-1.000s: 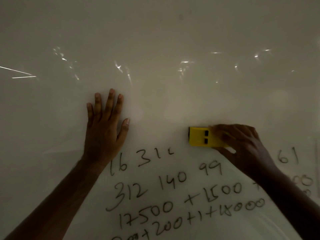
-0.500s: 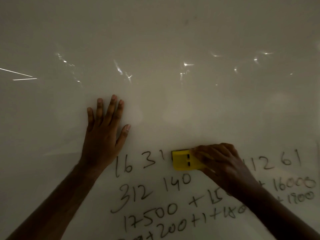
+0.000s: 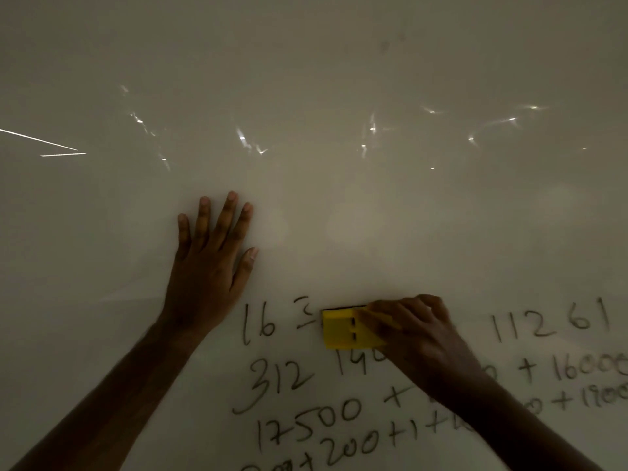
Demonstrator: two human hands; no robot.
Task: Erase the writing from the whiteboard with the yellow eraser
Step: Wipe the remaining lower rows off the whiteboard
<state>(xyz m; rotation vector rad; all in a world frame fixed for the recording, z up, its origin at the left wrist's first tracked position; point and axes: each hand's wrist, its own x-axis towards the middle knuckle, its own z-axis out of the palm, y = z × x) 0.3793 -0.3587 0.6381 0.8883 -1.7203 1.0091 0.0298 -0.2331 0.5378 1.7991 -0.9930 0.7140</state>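
left hand (image 3: 207, 266) flat, fingers spread on whiteboard (image 3: 339, 79) | right hand (image 3: 418, 338) grips yellow eraser (image 3: 343, 329) | writing (image 3: 282, 379) "16", "312", "17500"

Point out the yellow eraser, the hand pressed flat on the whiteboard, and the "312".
yellow eraser (image 3: 341, 329): head view, its yellow back.
left hand (image 3: 207, 270): head view, back of the hand.
"312" (image 3: 278, 380): head view, on the "1".
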